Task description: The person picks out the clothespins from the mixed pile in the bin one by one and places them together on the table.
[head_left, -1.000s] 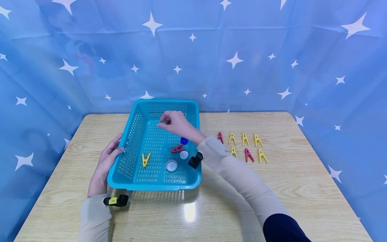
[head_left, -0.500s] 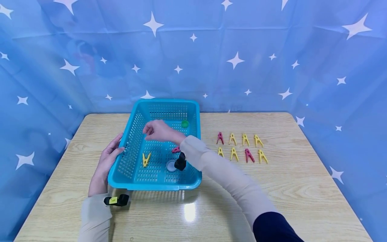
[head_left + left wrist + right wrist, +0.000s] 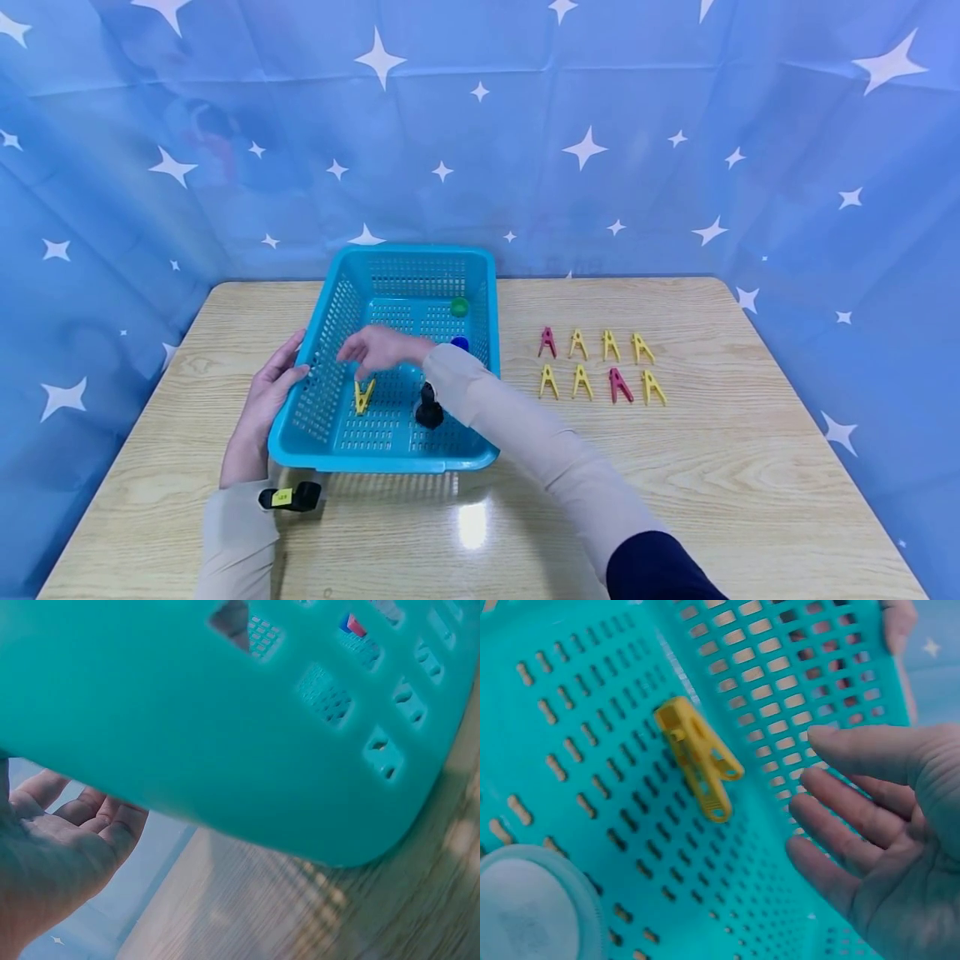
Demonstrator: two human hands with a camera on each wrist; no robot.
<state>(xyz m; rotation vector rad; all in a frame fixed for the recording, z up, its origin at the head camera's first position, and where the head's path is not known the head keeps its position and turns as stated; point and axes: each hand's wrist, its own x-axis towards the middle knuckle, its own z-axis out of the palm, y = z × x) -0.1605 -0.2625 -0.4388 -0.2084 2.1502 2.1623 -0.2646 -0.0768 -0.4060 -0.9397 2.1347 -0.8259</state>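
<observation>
My left hand [image 3: 262,400] grips the left rim of a blue-green plastic basket [image 3: 382,463], thumb over the edge and fingers along the outer side. Inside the basket, my right hand [image 3: 381,346] hovers with parted fingers and nothing between them. Just below its fingertips a yellow clothespin [image 3: 363,397] lies on the basket floor. The right wrist view shows this clothespin [image 3: 697,761] close to the perforated side wall, apart from the fingers. A round white cap [image 3: 525,915] sits nearby, hidden in the head view by my right wrist.
A green cap [image 3: 459,307] and a blue cap [image 3: 460,342] lie along the basket's right side. To the right of the basket, two rows of yellow and red clothespins [image 3: 617,385] lie on the wooden table [image 3: 735,467]. A starry blue curtain [image 3: 480,167] hangs behind.
My right hand has moved from the back of the basket toward the near left, over the yellow clothespin. The green cap has come into view; my right arm now covers the red clothespin inside.
</observation>
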